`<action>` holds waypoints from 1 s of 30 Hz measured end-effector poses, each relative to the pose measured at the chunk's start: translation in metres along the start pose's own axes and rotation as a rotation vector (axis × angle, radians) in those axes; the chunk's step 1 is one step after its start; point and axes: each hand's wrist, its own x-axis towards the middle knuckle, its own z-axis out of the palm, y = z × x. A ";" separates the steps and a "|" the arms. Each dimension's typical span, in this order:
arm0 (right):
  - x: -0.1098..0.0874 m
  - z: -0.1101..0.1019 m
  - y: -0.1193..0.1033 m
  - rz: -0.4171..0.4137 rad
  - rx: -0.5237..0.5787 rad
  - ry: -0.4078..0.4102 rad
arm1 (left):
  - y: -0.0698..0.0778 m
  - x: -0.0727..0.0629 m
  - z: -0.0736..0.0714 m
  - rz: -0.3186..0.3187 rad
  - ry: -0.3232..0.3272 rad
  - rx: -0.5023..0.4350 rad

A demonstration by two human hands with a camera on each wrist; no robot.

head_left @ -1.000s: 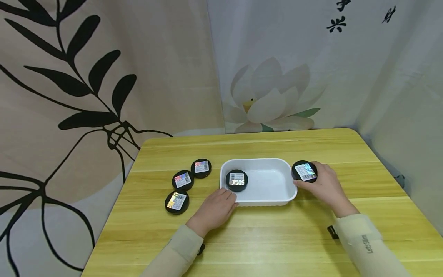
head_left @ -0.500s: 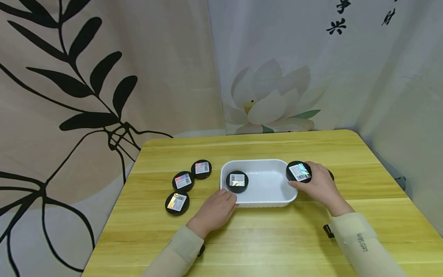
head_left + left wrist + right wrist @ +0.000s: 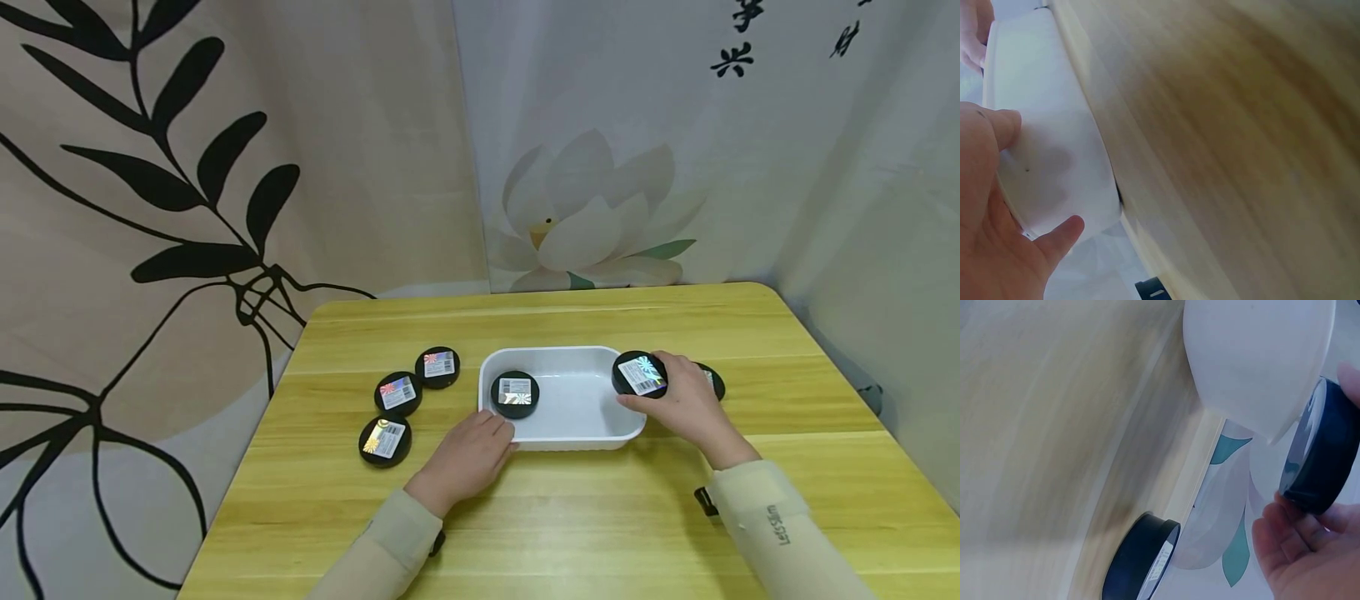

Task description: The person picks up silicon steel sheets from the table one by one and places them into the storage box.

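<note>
Cream sleeves (image 3: 382,546), one with dark lettering (image 3: 778,525)

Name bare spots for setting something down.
Free: tabletop between left sleeve and right sleeve; strip behind the white tray; inside it, right of the inner disc. Crowded: left of the tray, three black discs; its right end, the right hand with held disc, another disc beyond.

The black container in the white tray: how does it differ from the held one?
The tray container rests inside the white tray; the held container is in the right hand's grip, by the tray's right rim. The tray container's label sits straight, with pale foil; the held container's label is turned, with bluish foil. Both are round and black.
</note>
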 end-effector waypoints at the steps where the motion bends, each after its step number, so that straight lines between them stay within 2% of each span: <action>1: 0.000 0.000 0.000 0.000 0.001 -0.002 | 0.000 0.000 0.000 0.002 0.003 0.000; 14: 0.004 0.006 -0.011 0.011 0.018 -0.053 | 0.001 0.000 -0.002 0.006 -0.007 0.016; 30: 0.012 0.014 -0.020 -0.080 -0.017 -0.046 | 0.000 0.000 -0.001 0.007 -0.018 0.036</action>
